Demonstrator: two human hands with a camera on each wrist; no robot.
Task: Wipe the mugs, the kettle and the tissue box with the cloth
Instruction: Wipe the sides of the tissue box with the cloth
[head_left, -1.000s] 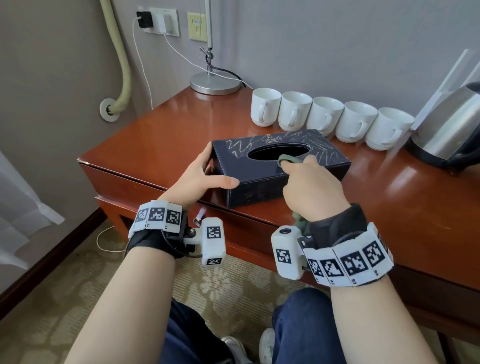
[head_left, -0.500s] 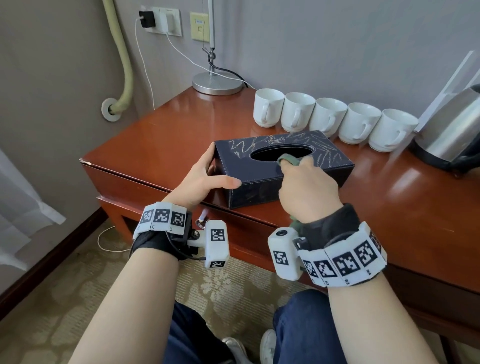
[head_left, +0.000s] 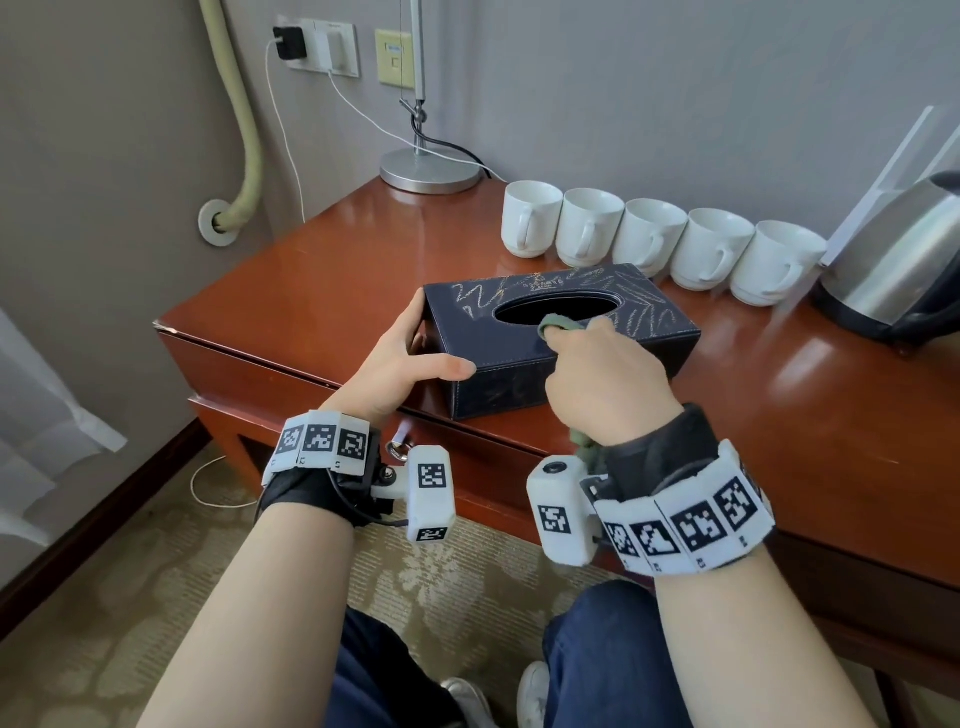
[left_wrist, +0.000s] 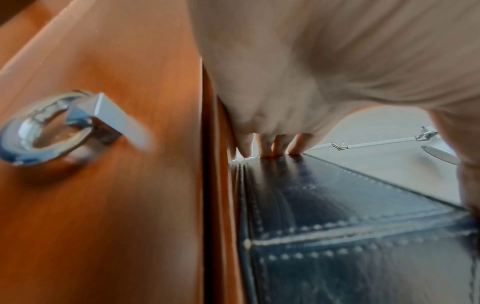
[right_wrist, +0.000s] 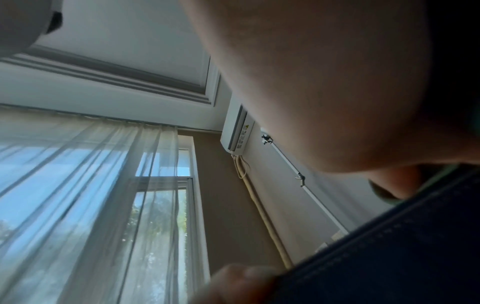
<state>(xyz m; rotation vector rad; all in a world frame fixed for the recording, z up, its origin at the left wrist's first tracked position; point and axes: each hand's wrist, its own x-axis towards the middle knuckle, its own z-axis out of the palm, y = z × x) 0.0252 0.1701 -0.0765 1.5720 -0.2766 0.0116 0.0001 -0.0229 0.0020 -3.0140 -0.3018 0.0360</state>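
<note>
My left hand (head_left: 402, 364) grips the tissue box (head_left: 519, 364) end near the desk's (head_left: 779, 415) front edge; my right hand (head_left: 605, 382) clutches the cloth (head_left: 558, 325), mostly hidden, at the opening; kettle (head_left: 898, 265) cut off.

The glossy red-brown wooden counter (head_left: 322, 291) carries a dark tissue box (head_left: 644, 332) near its front edge. Behind stand five white mugs (head_left: 654, 244), a steel kettle (head_left: 893, 265) and a lamp base (head_left: 431, 169).
</note>
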